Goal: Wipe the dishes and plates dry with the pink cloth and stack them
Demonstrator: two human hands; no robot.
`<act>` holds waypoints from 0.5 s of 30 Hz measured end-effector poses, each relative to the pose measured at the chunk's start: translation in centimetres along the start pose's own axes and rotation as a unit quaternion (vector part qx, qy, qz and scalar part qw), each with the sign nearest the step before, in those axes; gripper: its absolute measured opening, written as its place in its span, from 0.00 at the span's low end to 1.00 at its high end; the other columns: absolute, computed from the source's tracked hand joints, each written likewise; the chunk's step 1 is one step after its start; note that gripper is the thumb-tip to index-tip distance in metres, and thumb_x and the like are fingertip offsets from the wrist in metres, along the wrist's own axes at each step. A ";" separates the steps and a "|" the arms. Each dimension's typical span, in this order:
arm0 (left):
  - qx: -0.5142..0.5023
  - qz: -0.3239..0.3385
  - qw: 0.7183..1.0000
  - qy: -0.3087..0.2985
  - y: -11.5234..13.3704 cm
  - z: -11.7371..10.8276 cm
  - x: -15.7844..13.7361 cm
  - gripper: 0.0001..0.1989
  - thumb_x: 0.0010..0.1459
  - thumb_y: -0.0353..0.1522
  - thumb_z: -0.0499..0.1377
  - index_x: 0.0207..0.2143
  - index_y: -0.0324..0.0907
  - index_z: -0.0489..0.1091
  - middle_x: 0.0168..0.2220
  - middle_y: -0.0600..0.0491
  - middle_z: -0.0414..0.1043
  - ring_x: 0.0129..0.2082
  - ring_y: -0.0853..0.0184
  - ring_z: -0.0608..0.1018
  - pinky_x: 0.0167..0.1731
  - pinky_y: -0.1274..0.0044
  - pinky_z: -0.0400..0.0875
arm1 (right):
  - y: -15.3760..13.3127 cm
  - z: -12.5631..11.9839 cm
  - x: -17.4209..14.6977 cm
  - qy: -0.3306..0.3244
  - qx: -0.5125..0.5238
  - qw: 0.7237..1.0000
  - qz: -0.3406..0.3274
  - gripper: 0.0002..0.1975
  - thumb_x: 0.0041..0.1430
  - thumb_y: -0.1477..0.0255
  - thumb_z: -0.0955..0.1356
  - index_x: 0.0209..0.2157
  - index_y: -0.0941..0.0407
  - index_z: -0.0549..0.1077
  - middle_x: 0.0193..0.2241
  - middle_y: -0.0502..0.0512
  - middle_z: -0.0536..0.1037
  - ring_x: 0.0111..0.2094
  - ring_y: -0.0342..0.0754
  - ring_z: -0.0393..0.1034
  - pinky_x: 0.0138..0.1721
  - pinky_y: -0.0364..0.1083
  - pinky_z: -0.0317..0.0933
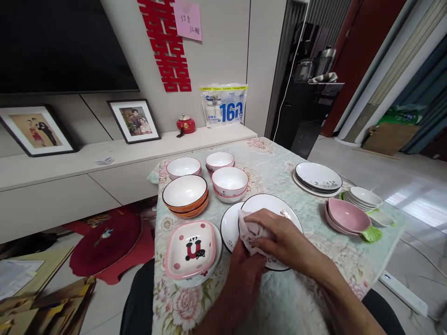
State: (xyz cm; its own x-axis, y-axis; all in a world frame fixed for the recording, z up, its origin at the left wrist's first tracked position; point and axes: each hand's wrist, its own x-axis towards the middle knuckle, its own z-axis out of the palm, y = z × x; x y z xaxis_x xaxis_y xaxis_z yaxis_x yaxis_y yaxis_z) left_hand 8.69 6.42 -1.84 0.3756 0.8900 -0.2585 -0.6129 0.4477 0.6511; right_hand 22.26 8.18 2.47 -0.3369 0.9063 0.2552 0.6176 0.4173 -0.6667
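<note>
A white plate [270, 204] with a dark rim and a small printed pattern is held up in front of me, tilted. My left hand [246, 265] grips its near-left edge, the fingers partly hidden beneath it. Bunched in my right hand [275, 235] is a white cloth or tissue [251, 230], pressed against the plate's left rim. Behind the held plate, another white plate [228, 225] with a dark rim lies on the table. Just left of it, a pink-rimmed square cat dish [190, 237] rests on a round white plate [213, 274].
Stacked bowls [185, 190] with orange sides and pink-rimmed bowls [230, 179] stand at the back left. Toward the right edge are stacked plates [317, 174], pink leaf-handled bowls [349, 216] and small white bowls [366, 195]. A floral tablecloth [188, 307] covers the table. A red stool [108, 242] stands left.
</note>
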 end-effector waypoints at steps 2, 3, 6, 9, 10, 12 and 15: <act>-0.002 0.006 1.000 -0.007 -0.2 -0.1 0.1 0.15 0.40 0.21 0.62 0.33 0.41 0.73 0.26 0.58 0.72 0.26 0.73 0.69 0.27 0.79 0.61 | -0.4 -0.9 -0.2 -0.061 0.020 0.998 -0.005 0.18 0.61 0.77 0.67 0.52 0.47 0.73 0.46 0.50 0.79 0.47 0.49 0.72 0.49 0.48 0.65; 0.000 0.007 1.000 -0.016 -0.2 -0.1 0.1 0.16 0.40 0.20 0.62 0.34 0.40 0.74 0.26 0.58 0.72 0.26 0.73 0.69 0.28 0.79 0.61 | -0.3 -1.3 -0.3 -0.082 0.026 0.996 -0.006 0.16 0.62 0.76 0.67 0.49 0.46 0.75 0.44 0.49 0.80 0.46 0.48 0.73 0.48 0.47 0.65; 0.013 0.002 0.999 -0.039 -0.4 -0.1 0.0 0.19 0.41 0.21 0.61 0.39 0.40 0.75 0.29 0.56 0.75 0.28 0.70 0.72 0.30 0.78 0.64 | 0.6 -2.1 -0.5 -0.070 0.018 0.997 0.002 0.13 0.63 0.76 0.67 0.46 0.47 0.77 0.42 0.48 0.81 0.43 0.47 0.74 0.45 0.45 0.66; 0.021 -0.009 0.999 -0.030 -0.4 -0.1 -0.2 0.20 0.42 0.23 0.62 0.42 0.41 0.75 0.34 0.52 0.80 0.34 0.62 0.77 0.34 0.74 0.67 | 2.3 -2.0 -0.6 0.064 -0.040 0.997 0.017 0.11 0.64 0.73 0.66 0.47 0.50 0.76 0.42 0.53 0.80 0.44 0.50 0.74 0.45 0.48 0.66; 0.022 -0.012 0.999 -0.028 -0.4 0.0 -0.2 0.21 0.42 0.24 0.63 0.43 0.41 0.75 0.36 0.50 0.81 0.37 0.59 0.78 0.36 0.72 0.68 | 2.8 -1.8 -0.5 0.111 -0.063 0.992 0.021 0.11 0.64 0.72 0.66 0.47 0.51 0.76 0.42 0.55 0.80 0.45 0.51 0.74 0.46 0.50 0.66; 0.020 -0.012 0.999 -0.028 -0.5 0.0 -0.3 0.22 0.41 0.25 0.64 0.44 0.41 0.75 0.38 0.49 0.81 0.41 0.56 0.78 0.39 0.70 0.68 | 3.4 -1.3 -0.4 0.179 -0.097 0.979 0.026 0.10 0.64 0.72 0.66 0.46 0.52 0.76 0.43 0.57 0.80 0.45 0.53 0.73 0.47 0.52 0.66; 0.015 -0.012 0.999 -0.034 -0.7 -0.1 -0.2 0.24 0.41 0.24 0.63 0.45 0.41 0.74 0.34 0.51 0.80 0.37 0.58 0.78 0.38 0.70 0.68 | 2.7 -0.2 -0.1 0.183 -0.107 0.977 0.001 0.10 0.63 0.74 0.66 0.46 0.53 0.75 0.43 0.57 0.80 0.47 0.54 0.72 0.48 0.53 0.66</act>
State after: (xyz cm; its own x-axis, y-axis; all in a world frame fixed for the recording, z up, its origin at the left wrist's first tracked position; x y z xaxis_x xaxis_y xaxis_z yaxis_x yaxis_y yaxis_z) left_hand 8.97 5.92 -2.31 0.4377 0.8704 -0.2255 -0.5822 0.4655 0.6666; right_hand 24.14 9.24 0.77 -0.0835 0.8540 0.5135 0.7657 0.3848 -0.5154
